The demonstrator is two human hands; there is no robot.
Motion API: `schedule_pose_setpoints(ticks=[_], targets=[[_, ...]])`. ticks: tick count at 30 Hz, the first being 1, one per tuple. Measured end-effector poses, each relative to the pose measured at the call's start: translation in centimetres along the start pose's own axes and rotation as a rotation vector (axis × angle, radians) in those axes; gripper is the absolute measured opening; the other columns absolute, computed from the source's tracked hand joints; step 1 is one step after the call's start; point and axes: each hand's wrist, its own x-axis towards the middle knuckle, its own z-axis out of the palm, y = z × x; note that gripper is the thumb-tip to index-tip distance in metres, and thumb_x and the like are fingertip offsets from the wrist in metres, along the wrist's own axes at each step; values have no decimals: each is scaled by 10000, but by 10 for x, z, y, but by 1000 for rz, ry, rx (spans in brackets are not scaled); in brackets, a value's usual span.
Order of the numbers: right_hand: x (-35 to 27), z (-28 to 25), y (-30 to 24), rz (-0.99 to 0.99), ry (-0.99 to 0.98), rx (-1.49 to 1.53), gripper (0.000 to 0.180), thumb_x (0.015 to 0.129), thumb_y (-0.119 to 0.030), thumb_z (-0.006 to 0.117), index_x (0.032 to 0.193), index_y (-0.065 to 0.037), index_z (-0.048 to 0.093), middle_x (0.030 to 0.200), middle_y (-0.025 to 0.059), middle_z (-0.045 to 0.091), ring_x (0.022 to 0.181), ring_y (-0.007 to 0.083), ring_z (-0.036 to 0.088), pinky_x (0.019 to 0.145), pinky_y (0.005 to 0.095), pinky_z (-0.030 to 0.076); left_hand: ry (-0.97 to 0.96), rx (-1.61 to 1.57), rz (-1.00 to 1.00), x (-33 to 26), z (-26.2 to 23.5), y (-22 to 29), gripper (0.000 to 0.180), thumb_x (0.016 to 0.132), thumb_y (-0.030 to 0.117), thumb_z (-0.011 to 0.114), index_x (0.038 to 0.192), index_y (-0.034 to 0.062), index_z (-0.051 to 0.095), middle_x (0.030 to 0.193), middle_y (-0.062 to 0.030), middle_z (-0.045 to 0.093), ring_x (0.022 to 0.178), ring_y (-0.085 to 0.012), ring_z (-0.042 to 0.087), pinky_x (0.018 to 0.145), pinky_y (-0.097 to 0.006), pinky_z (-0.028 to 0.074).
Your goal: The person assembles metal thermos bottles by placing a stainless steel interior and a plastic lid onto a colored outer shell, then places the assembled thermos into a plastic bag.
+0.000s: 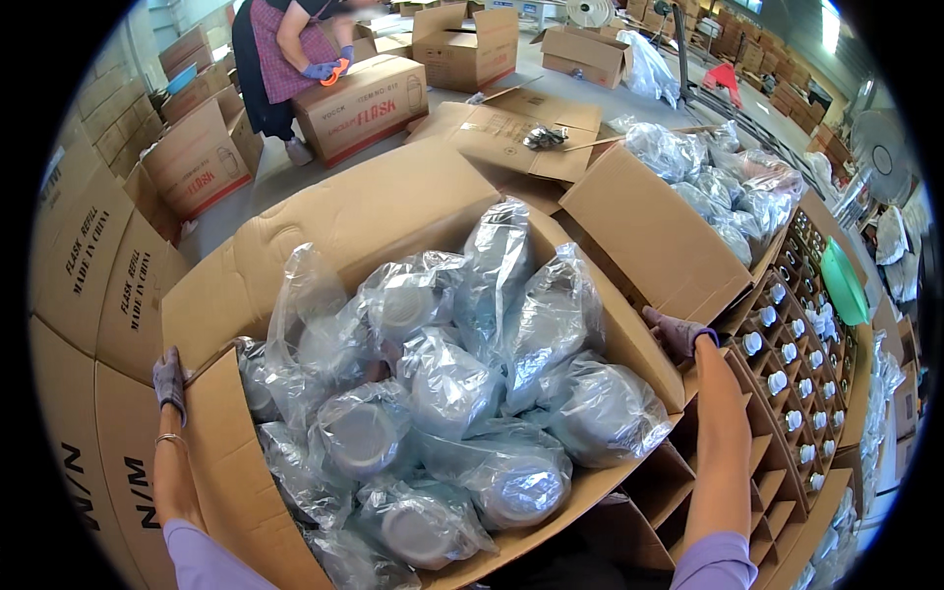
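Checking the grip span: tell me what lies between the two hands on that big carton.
In the head view, between the left hand and right hand lies the open carton, filled with plastic-bagged metal containers.

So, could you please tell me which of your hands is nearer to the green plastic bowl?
Right. The right hand grips the box's right flap, toward the green bowl; the left hand grips the far left flap.

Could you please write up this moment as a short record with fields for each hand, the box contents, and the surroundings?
Left hand: gloved left hand grips the left flap of the large open brown cardboard box.
Right hand: gloved right hand holds the box's right edge.
Contents: silvery round metal items in clear plastic bags, piled loosely.
Right side: cardboard-divided carton of white-capped items.
Background: another person's gloved hand on a printed carton.
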Motion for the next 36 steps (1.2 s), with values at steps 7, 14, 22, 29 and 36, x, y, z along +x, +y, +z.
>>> schedule_pose_setpoints(ticks=[7, 14, 22, 29, 36], targets=[[46, -20, 11, -132, 24, 112, 536, 904, -605, 545, 1016, -98, 678, 942, 37, 655, 790, 163, 579, 745, 310, 465, 236, -17, 93, -4, -20, -25, 408, 949, 344, 563, 1008, -50, 650, 859, -108, 665, 758, -203, 588, 718, -337, 477], [27, -115, 71, -590, 725, -907, 310, 957, -293, 531, 1037, -19, 651, 797, 177, 688, 742, 245, 673, 712, 363, 511, 102, -257, 38, 2, 23, 7, 585, 950, 351, 606, 1308, -104, 527, 1262, -176, 617, 1111, -238, 585, 971, -330, 441], [-342, 105, -100, -1079, 599, -626, 228, 920, -238, 606, 1038, -53, 668, 880, 173, 666, 827, 281, 660, 780, 394, 525, 328, -848, 44, -5, -21, -42, 624, 976, 502, 486, 1348, 4, 541, 1336, -111, 554, 1209, -224, 493, 1042, -378, 383], [-260, 263, -3, -1199, 394, -1000, 457, 895, -331, 581, 1300, -118, 568, 1324, 186, 544, 1210, 349, 526, 979, 524, 399, -212, -1085, 149, -54, -58, -6, 437, 991, 390, 439, 1107, 6, 615, 1088, -88, 651, 947, -286, 592, 875, -421, 463], [-241, 274, 8, -1029, 590, -567, 506, 906, -273, 585, 1351, -45, 505, 1361, 179, 534, 1260, 340, 490, 1051, 480, 367, -466, 833, 1089, -176, -67, 134, 390, 989, 356, 473, 1179, 59, 640, 1044, -159, 693, 976, -324, 657, 913, -404, 470]])
